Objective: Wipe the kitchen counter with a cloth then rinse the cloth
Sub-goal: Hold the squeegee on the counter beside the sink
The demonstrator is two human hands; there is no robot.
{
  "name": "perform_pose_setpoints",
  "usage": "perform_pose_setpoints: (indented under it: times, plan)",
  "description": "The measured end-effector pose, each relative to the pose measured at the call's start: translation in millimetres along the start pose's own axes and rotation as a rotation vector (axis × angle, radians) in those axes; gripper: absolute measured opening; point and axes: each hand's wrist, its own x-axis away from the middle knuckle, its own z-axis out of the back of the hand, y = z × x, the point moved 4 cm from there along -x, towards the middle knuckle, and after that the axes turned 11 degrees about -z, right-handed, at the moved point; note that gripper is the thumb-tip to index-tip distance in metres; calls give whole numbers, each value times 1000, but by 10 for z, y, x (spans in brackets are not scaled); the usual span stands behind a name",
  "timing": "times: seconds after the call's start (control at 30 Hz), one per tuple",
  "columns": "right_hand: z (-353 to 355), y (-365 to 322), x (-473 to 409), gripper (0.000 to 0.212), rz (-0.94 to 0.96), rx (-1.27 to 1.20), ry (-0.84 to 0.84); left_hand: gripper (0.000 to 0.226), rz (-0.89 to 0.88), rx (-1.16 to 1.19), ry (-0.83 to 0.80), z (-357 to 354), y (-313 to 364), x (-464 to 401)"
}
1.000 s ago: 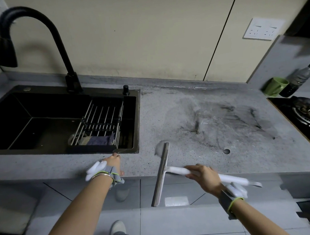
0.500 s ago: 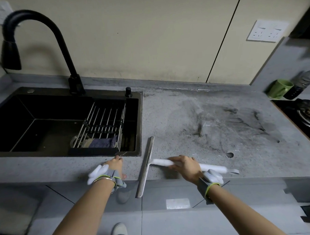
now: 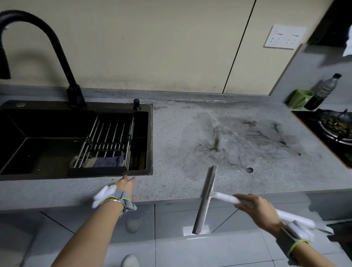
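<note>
The right hand (image 3: 257,211) wraps its fingers around the white handle of a squeegee (image 3: 206,198), whose metal blade lies across the near edge of the counter (image 3: 171,133), far tip on the stone, near end hanging out over the floor. The left hand (image 3: 124,186) holds nothing; its fingers stretch flat on the counter, fingertips right at the near rim of the black sink (image 3: 149,138).

And the cloth (image 3: 109,161)? It's down in the sink, a bluish-purple bundle under the metal rack (image 3: 109,142), well apart from both hands. My read is that the wiping-with-cloth step hasn't properly got hold of its cloth yet.

Risks from here: the blade overhangs the edge, so one more pull toward the near side could drag the dark soot-like grime (image 3: 251,134) and any water straight off onto the floor tiles, close to the shoe (image 3: 129,263) below. A loose sweep to the right could also smear the grime toward the gas burner (image 3: 338,128), or clip the green mug (image 3: 299,98) and the bottle (image 3: 323,91) in the far right corner. Reaching for the cloth means getting under that rack, which could snag it.

Hard to tell: whether the counter is wet or just stained; the small dark round mark (image 3: 249,170) near the blade could be a hole or a spot. The tail of the handle blurs into the white wrist device. The faucet (image 3: 34,48) arches over the far left; its head is soft with motion blur.
</note>
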Motion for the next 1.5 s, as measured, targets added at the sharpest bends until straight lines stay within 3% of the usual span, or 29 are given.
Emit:
perform_pose_setpoints:
  times: [0.27,0.43,0.6,0.93,1.5]
  plan:
    - [-130,-186,-38,26,30,11,-42,89,22,-10,-40,-7,-26,-7]
    - [-278,-541,-167,31,108,22,-79,78,19,-11,-38,10,-9,-28]
    - [-407,-924,-300,31,177,6,-103,85,8,-10,-49,9,-33,-39]
    - [-491,-1479,-454,30,240,26,-113,74,-10,-42,-8,53,4,-7]
    - [110,28,32,26,-35,-18,-65,87,-5,-74,-71,111,40,-42]
